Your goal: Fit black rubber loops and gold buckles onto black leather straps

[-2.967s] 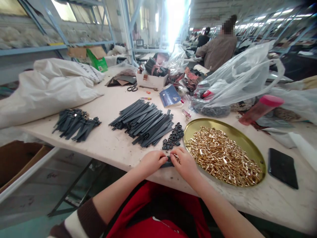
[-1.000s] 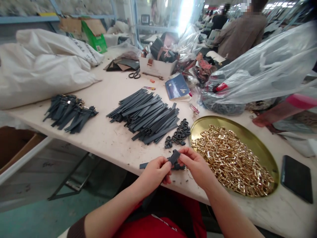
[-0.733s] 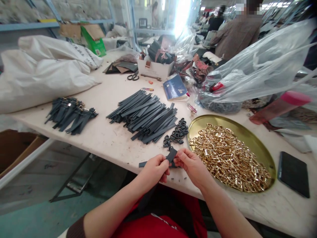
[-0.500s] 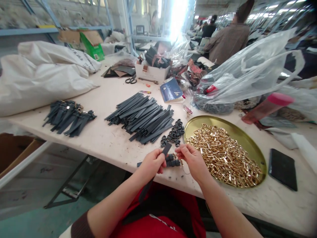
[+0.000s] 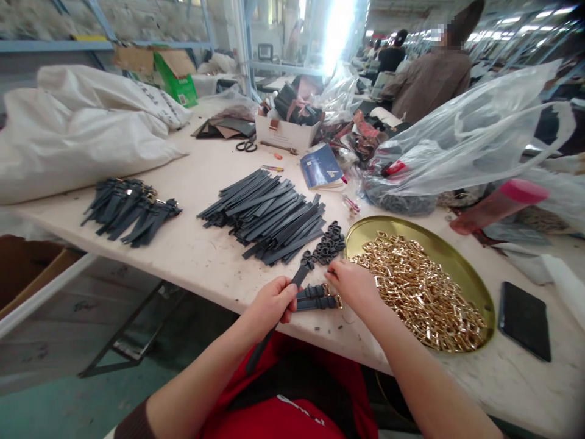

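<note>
My left hand is closed around a long black strap, which slants from below the table edge up toward a cluster of small black loops. My right hand hovers over the table with fingers curled toward those loops, beside a round gold tray heaped with gold buckles. Two finished straps with buckles lie between my hands. A pile of loose black straps sits behind them.
A second bunch of buckled straps lies at the left. White sacks, a clear plastic bag, a blue booklet, scissors, a pink bottle and a black phone surround the work area. Other people sit beyond.
Both hands worked one strap together; now my right hand has let go and moved toward the black loops. My left hand still holds the strap, now pointing at the loops.
</note>
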The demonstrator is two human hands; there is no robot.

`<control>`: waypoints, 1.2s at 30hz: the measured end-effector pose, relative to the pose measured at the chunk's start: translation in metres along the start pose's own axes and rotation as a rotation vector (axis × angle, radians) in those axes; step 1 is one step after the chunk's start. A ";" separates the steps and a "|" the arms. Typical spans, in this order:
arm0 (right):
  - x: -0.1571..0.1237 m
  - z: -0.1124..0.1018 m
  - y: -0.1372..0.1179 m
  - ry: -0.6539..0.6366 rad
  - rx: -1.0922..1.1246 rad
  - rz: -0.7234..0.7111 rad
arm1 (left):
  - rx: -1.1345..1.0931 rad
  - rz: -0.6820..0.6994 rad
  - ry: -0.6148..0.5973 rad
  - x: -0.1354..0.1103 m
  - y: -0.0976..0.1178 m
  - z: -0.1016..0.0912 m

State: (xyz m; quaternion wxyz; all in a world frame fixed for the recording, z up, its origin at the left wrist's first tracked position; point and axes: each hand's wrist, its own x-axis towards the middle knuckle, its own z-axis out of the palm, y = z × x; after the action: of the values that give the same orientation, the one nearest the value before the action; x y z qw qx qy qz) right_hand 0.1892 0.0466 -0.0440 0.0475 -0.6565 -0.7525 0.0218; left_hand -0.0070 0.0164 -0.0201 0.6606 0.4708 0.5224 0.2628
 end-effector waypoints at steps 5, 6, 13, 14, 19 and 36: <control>0.004 0.003 0.002 -0.003 0.021 -0.033 | -0.017 -0.085 -0.068 0.002 -0.001 0.006; 0.003 0.002 0.003 0.009 0.057 -0.033 | -0.026 -0.098 -0.071 0.002 -0.001 0.007; -0.016 -0.016 -0.005 -0.219 1.094 0.196 | -0.138 -0.125 -0.123 0.003 0.001 0.012; -0.019 -0.018 -0.007 -0.262 1.251 0.225 | -0.177 -0.128 -0.127 0.002 0.002 0.013; -0.031 -0.016 -0.013 -0.250 1.623 0.340 | -0.452 -0.225 -0.170 -0.004 0.009 0.015; -0.050 -0.013 -0.019 -0.155 1.890 0.467 | -0.406 -0.207 -0.217 -0.015 0.004 0.025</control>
State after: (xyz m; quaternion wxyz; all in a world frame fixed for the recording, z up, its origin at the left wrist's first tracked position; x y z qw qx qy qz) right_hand 0.1784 -0.0061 -0.0310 0.4990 -0.4772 -0.2768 0.6683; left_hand 0.0119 -0.0026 -0.0097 0.8172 0.2981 0.4304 0.2410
